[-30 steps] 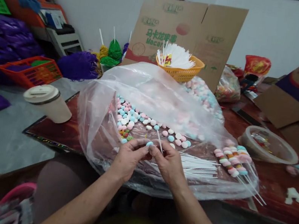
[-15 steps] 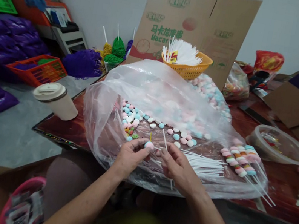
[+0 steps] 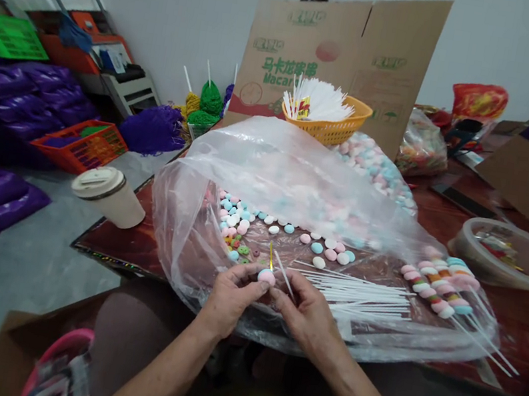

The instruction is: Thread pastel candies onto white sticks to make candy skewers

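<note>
My left hand (image 3: 230, 295) is closed, pinching a round pink, white and blue marshmallow (image 3: 266, 277) between thumb and fingers. A thin yellow strip (image 3: 272, 255) sticks up just behind it. In my right hand (image 3: 309, 310), also closed, a white stick (image 3: 284, 276) slants up to the left; its lower end is hidden by the fingers. Both hands meet over the front of a clear plastic bag (image 3: 184, 191). Just beyond lie loose pastel marshmallows (image 3: 316, 248) and small green and orange ring-shaped pieces (image 3: 235, 244). White sticks (image 3: 364, 296) lie to the right.
Filled skewers (image 3: 437, 284) rest at the bag's right end, near a clear plastic tub (image 3: 511, 266). A lidded cup (image 3: 110, 196) stands at the table's left edge. Behind are a yellow basket of sticks (image 3: 324, 127) and an upright cardboard box (image 3: 388, 63).
The marshmallow's pink and white side has come into view in my left fingers, and the yellow strip now shows. My hands parted slightly, then came closer. The view has shifted.
</note>
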A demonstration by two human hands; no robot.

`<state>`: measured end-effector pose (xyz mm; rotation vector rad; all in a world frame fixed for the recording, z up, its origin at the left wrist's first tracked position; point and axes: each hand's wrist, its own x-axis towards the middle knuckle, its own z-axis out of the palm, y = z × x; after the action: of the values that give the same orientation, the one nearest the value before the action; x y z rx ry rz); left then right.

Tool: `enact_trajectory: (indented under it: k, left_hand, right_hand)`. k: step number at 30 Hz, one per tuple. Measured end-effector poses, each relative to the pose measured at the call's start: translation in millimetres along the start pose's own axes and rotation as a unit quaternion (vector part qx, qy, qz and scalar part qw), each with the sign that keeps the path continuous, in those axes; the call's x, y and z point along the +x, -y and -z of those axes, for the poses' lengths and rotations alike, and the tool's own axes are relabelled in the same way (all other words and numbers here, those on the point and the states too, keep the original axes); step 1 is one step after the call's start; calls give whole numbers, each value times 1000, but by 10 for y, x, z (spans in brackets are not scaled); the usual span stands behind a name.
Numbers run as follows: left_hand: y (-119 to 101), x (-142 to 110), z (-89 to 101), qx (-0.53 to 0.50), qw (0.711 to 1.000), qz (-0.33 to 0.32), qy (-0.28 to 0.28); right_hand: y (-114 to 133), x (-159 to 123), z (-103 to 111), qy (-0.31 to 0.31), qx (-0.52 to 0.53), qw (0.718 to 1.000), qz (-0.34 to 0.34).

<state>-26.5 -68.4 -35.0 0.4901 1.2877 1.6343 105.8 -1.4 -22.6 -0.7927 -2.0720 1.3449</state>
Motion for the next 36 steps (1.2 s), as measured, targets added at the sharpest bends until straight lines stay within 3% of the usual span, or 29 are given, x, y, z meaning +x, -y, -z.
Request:
enact_trajectory:
  k: [4, 10, 15, 19, 22, 29, 33, 36]
  left_hand:
    - [-54, 26, 16, 0, 999, -30, -43]
    - [-48, 12, -27, 90, 988, -85, -87]
    - [6, -31, -19, 219, 959, -145, -103]
    - [61, -98, -33, 319, 918, -203, -123]
    - [164, -120, -60, 329, 914, -205, -124]
    - [393, -60, -131, 188, 969, -93, -126]
    - [434, -116, -222, 242, 958, -115, -104]
    - [326, -136, -239, 330, 933, -144, -16]
  right_hand:
    - [26, -179, 106, 20, -180, 982, 49]
    - [29, -287, 49, 28, -411, 911, 14]
    - [179, -243, -2, 74, -513, 855, -28]
    - [312, -239, -36, 87, -547, 832, -42]
    - [325, -214, -95, 90, -551, 828, -46]
    - [106, -216, -142, 88, -539, 836, -52]
    - [36, -221, -153, 82, -510, 854, -68]
    - [-123, -189, -58, 59, -453, 887, -62]
